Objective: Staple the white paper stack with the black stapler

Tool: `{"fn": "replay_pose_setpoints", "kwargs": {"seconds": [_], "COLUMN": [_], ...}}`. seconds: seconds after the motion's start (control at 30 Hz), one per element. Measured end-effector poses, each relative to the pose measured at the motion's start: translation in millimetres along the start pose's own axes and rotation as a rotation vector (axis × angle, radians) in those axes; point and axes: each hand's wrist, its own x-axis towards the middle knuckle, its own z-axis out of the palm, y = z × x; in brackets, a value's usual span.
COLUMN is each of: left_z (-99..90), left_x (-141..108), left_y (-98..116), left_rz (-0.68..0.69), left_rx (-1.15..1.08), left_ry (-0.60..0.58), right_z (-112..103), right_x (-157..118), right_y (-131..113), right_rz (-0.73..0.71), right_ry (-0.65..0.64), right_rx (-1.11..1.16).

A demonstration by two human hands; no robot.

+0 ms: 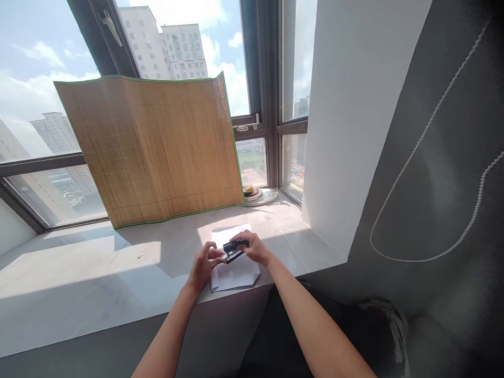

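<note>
A black stapler (235, 255) is held above white paper, its upper arm raised from its base. My right hand (254, 248) is closed around the rear of the stapler from the right. At the front end, the thumb and fingers of my left hand (205, 263) are pinched against the stapler. Whether a small piece is also between those fingers is too fine to make out. Beneath both hands lie white sheets of paper (235, 276), folded or creased at the near edge, on the windowsill (177, 270).
A bamboo mat (169, 147) with green edging leans against the window behind. Stacked plates (260, 196) sit in the sill's corner. A white wall (346, 105) rises at the right, and a beaded cord (409, 152) hangs beyond it. The sill's front edge runs just below the paper.
</note>
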Motion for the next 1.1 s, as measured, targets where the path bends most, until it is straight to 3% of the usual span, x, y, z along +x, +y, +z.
{"fn": "replay_pose_setpoints", "kwargs": {"seconds": [0.2,0.4,0.47,0.6,0.77,0.9,1.1], "left_z": [-3.2,-0.8,-0.6,-1.5,4.3,7.8,7.3], "left_x": [2,4,5,9,10,8,6], "left_y": [3,2,1,-10,-32,-34,-15], "left_rz": [0.007,0.027,0.042,0.076,0.001,-0.017,-0.072], "left_rx": [0.142,0.163,0.203,0.408,0.625,0.656,0.671], "left_ry": [-0.015,-0.044,-0.014,0.079,-0.052,-0.093,-0.069], "right_z": [16,13,6,-20,-53,-60,-50], "right_x": [-1,1,3,4,-7,-13,-10], "right_y": [-16,-16,-14,-2,27,41,37], "right_rz": [-0.043,-0.056,-0.044,0.098,0.33,0.37,0.354], "right_ry": [-0.091,-0.086,-0.013,0.267,0.468,0.441,0.289], "right_rx": [-0.071,-0.082,-0.074,-0.224,-0.475,-0.473,-0.423]}}
